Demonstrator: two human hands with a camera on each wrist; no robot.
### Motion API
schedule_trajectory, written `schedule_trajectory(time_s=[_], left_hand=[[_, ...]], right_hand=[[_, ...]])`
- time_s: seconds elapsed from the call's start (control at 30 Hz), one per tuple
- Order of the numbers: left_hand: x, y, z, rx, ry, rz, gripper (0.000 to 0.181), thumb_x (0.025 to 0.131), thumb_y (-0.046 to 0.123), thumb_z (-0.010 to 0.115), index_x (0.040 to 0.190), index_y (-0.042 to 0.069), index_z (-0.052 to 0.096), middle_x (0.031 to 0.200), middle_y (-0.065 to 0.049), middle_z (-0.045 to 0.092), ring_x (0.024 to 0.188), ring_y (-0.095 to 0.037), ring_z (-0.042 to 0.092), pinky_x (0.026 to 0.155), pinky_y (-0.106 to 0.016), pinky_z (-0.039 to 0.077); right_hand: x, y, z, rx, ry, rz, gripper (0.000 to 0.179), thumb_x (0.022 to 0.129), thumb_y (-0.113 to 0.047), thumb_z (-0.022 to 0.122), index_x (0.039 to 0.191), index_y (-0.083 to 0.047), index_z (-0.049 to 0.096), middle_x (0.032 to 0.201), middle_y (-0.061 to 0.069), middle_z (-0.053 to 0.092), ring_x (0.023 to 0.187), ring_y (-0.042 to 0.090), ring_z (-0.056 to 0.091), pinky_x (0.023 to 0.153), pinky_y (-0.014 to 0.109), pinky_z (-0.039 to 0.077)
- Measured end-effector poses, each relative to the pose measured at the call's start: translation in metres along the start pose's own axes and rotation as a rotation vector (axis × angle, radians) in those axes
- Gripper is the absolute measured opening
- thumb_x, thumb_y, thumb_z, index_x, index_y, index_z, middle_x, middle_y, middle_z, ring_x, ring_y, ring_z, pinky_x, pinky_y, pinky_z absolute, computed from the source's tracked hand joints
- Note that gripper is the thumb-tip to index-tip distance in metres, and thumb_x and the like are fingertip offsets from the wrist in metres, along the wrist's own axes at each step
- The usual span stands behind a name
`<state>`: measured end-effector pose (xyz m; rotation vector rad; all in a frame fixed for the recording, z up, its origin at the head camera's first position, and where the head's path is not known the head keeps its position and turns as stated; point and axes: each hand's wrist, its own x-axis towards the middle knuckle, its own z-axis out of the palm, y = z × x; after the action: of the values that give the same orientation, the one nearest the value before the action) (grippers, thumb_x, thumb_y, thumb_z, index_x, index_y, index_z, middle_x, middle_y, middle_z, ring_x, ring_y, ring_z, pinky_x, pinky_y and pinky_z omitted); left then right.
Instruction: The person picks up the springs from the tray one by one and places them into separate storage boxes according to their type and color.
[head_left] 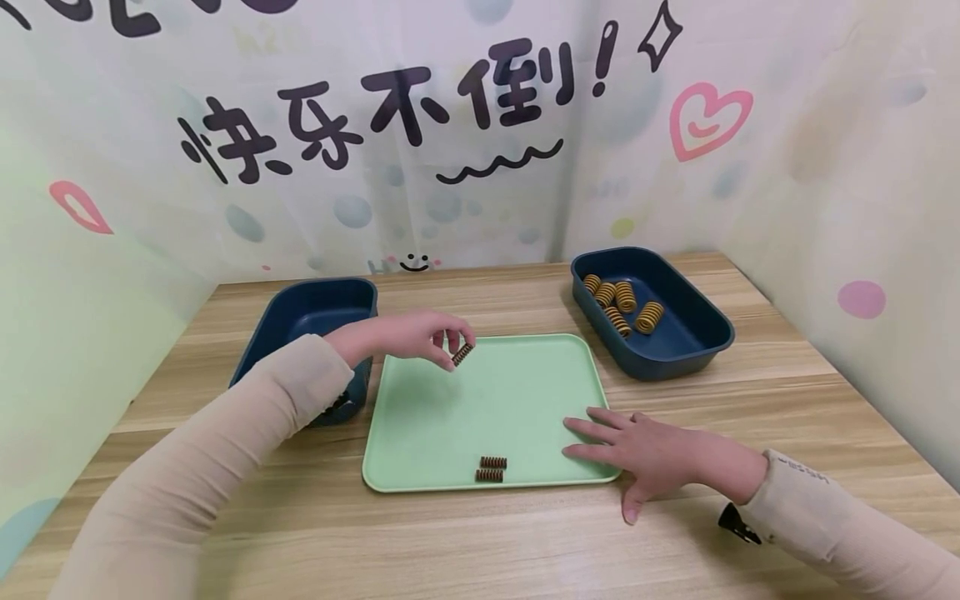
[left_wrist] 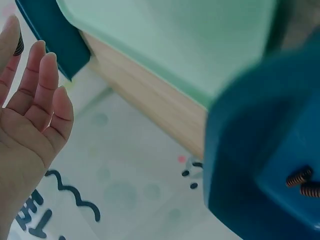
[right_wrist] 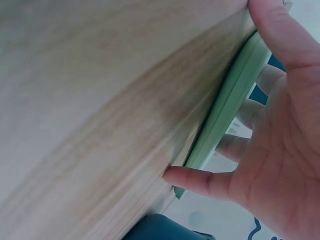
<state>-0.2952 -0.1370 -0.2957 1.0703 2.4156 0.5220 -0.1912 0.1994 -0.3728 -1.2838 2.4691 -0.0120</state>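
Observation:
My left hand point(head_left: 408, 335) pinches a small dark coil spring point(head_left: 462, 354) between thumb and fingertips, over the upper left part of a pale green tray point(head_left: 480, 400). In the left wrist view the same spring point(left_wrist: 19, 46) shows partly behind the thumb. Two more dark springs, an upper one point(head_left: 493, 462) and a lower one point(head_left: 489, 476), lie side by side close to the tray's front edge. My right hand point(head_left: 652, 454) is spread at the tray's right front corner, fingers over its rim and thumb down on the table; it holds nothing.
A dark blue bin point(head_left: 330, 287) stands left of the tray, partly behind my left arm; the left wrist view shows dark springs point(left_wrist: 300, 176) inside. Another blue bin point(head_left: 678, 362) at the back right holds several yellow springs point(head_left: 648, 317). A printed curtain point(head_left: 480, 208) hangs behind the wooden table point(head_left: 480, 542).

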Motion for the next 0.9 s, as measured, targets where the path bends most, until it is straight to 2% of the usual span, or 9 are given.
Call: schedule_trajectory(time_s=[0.2, 0.53, 0.9], left_hand=[[-0.007, -0.009, -0.01, 0.0, 0.024, -0.055, 0.039, 0.084, 0.019, 0.066, 0.121, 0.013, 0.054, 0.103, -0.005, 0.058, 0.087, -0.018, 0.054, 0.076, -0.031, 0.046], [-0.021, -0.026, -0.023, -0.001, 0.095, -0.116, 0.038, 0.085, 0.017, 0.066, 0.121, 0.012, 0.053, 0.103, -0.006, 0.06, 0.089, -0.02, 0.057, 0.079, -0.035, 0.046], [-0.035, -0.047, -0.04, -0.045, 0.164, -0.114, 0.037, 0.086, 0.017, 0.065, 0.12, 0.007, 0.053, 0.101, -0.01, 0.059, 0.087, -0.022, 0.057, 0.082, -0.039, 0.046]], right_hand=[[0.0, 0.0, 0.0, 0.007, -0.007, 0.002, 0.095, 0.062, -0.067, 0.057, 0.143, -0.022, 0.033, 0.152, 0.01, 0.018, 0.133, 0.042, 0.021, 0.084, 0.067, 0.035], [-0.001, 0.0, 0.0, -0.013, 0.003, -0.009, 0.094, 0.063, -0.068, 0.056, 0.142, -0.022, 0.034, 0.151, 0.01, 0.019, 0.133, 0.041, 0.022, 0.083, 0.065, 0.036], [0.0, 0.0, 0.0, -0.005, 0.004, -0.007, 0.094, 0.063, -0.067, 0.056, 0.142, -0.022, 0.034, 0.151, 0.01, 0.019, 0.133, 0.042, 0.022, 0.083, 0.066, 0.036]])
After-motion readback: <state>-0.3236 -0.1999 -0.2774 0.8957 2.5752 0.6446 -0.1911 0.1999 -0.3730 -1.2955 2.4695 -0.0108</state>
